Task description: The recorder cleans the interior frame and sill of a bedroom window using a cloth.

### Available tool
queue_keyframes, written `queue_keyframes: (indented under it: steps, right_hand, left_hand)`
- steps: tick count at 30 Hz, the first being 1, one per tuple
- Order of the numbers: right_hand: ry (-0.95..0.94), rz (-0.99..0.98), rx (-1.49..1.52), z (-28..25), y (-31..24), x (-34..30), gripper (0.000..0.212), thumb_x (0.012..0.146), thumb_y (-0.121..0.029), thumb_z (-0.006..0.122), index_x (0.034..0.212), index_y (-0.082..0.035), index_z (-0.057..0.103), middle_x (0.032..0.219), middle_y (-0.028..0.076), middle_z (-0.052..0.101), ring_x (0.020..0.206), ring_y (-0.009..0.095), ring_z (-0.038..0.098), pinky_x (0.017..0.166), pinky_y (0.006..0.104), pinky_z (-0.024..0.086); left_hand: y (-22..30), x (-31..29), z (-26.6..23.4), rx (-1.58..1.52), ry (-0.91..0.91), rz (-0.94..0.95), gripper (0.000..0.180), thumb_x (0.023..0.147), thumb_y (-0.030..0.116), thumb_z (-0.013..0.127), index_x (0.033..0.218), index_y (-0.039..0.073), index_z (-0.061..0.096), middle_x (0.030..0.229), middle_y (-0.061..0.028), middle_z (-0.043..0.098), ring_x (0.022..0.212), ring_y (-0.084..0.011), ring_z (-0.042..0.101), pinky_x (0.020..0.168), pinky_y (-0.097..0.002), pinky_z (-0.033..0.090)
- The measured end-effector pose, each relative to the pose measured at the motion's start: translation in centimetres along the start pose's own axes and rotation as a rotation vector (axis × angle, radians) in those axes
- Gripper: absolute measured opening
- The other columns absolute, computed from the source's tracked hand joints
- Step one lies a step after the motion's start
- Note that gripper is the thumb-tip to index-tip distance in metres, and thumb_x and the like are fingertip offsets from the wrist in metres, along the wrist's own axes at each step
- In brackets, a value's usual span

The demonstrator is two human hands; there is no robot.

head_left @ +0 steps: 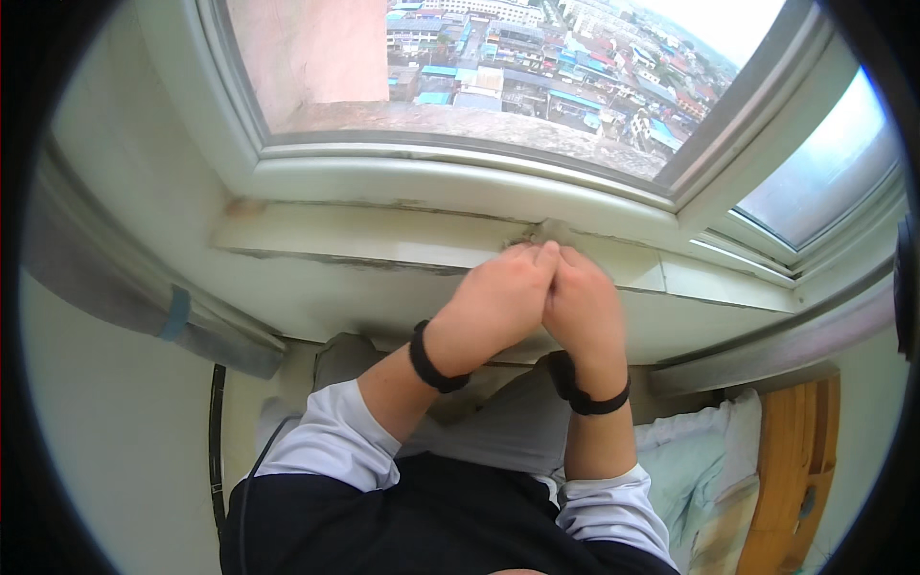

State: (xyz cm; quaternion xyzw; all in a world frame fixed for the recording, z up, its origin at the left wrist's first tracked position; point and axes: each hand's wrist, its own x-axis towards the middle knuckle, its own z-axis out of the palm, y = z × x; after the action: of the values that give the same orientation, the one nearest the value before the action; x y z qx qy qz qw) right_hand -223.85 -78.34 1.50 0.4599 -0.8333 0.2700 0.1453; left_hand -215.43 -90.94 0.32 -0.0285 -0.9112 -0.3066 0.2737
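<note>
Greyish crumpled scrap [552,230] on windowsill [383,232], just beyond left hand [500,299] and right hand [586,309], looks light, soft, probably best pinched at its edge; fingers mostly hidden, can't tell if gripping.

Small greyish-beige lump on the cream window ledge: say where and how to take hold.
Probably pinch the lump by its exposed top, from above: the white window frame backs it, and the left hand and right hand crowd its near side.

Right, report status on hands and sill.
Left hand and right hand together at window sill; grip hidden. Greyish lump just beyond them, hold unclear. Window frame close behind.
</note>
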Motion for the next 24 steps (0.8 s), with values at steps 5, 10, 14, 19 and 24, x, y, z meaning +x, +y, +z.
queue_keyframes:
  steps: [5, 10, 14, 19, 24]
  right_hand:
    - [0.01, -0.106, 0.003, 4.8, -6.6, 2.7, 0.01, 0.087, -0.011, 0.064, 0.091, -0.004, 0.069, 0.09, 0.012, 0.068, 0.088, 0.034, 0.069, 0.073, 0.0452, 0.058]
    - [-0.037, -0.19, 0.049, 9.9, -13.3, 5.2, 0.015, 0.085, -0.014, 0.066, 0.095, -0.005, 0.073, 0.097, 0.009, 0.068, 0.095, 0.028, 0.069, 0.073, 0.0393, 0.061]
    - [-0.012, -0.278, 0.1, 13.6, -17.7, 6.6, 0.015, 0.084, -0.014, 0.067, 0.096, -0.007, 0.073, 0.098, 0.008, 0.068, 0.097, 0.026, 0.068, 0.072, 0.0368, 0.061]
    - [0.061, -0.215, 0.081, 15.2, -19.9, 6.7, 0.013, 0.081, -0.012, 0.069, 0.093, -0.008, 0.072, 0.093, 0.006, 0.067, 0.092, 0.024, 0.067, 0.073, 0.0341, 0.06]
    - [0.105, -0.304, 0.202, 14.1, -16.1, 6.1, 0.013, 0.08, -0.012, 0.07, 0.092, -0.009, 0.071, 0.09, 0.004, 0.066, 0.089, 0.023, 0.066, 0.071, 0.0327, 0.058]
  left_hand:
    - [-4.1, -3.5, -7.0, -0.023, -0.042, -0.177, 0.031, 0.095, 0.005, 0.056, 0.125, 0.001, 0.062, 0.108, -0.0276, 0.07, 0.103, -0.0467, 0.066, 0.088, -0.0503, 0.054]
    - [-7.7, -6.7, -14.0, 0.099, 0.017, -0.34, 0.038, 0.093, 0.004, 0.056, 0.131, 0.005, 0.062, 0.109, -0.0283, 0.071, 0.102, -0.0489, 0.067, 0.085, -0.0498, 0.055]
    - [-10.6, -9.2, -18.3, 0.166, 0.059, -0.431, 0.03, 0.097, 0.006, 0.057, 0.126, 0.003, 0.065, 0.105, -0.0293, 0.072, 0.1, -0.0481, 0.069, 0.085, -0.0445, 0.056]
    - [-10.3, -9.4, -19.3, 0.183, 0.061, -0.486, 0.027, 0.099, 0.009, 0.058, 0.124, 0.001, 0.065, 0.104, -0.0288, 0.072, 0.096, -0.0472, 0.07, 0.085, -0.0428, 0.056]
    - [-7.6, -7.2, -17.2, 0.313, 0.038, -0.442, 0.028, 0.094, 0.002, 0.056, 0.12, 0.002, 0.065, 0.1, -0.0297, 0.071, 0.093, -0.0509, 0.067, 0.08, -0.0485, 0.056]
